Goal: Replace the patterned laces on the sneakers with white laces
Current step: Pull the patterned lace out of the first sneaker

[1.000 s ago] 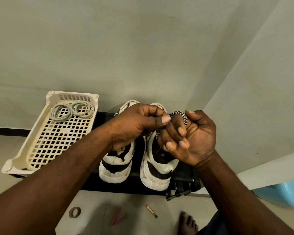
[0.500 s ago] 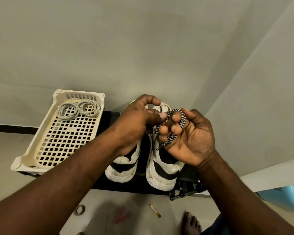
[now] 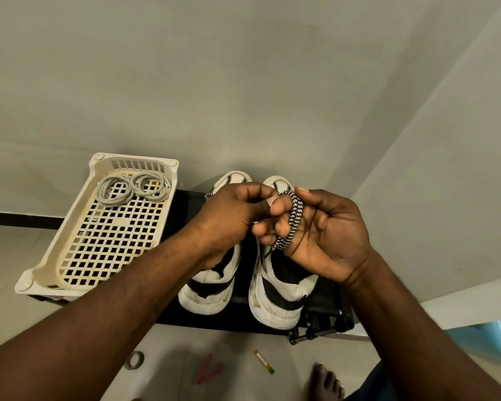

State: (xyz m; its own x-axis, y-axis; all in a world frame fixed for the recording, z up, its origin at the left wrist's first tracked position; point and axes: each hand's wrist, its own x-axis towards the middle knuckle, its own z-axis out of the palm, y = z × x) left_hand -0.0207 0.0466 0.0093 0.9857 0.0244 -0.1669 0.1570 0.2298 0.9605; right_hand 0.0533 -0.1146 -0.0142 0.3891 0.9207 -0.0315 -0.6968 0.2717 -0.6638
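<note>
Another turn of patterned lace (image 3: 294,218) now sits on my right hand (image 3: 327,235), centre frame over the sneakers (image 3: 272,311); fingers (image 3: 281,227) half-curled inside the coil. Left hand (image 3: 232,218) pinches the running end. Risk: slack pinch, coil slides off, unravels. White laces (image 3: 133,186) wait at left of frame in basket (image 3: 55,273).

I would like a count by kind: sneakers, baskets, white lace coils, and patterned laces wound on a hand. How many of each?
Sneakers: 2
Basket: 1
White lace coils: 2
Patterned lace on right hand: 1
Total: 6
</note>
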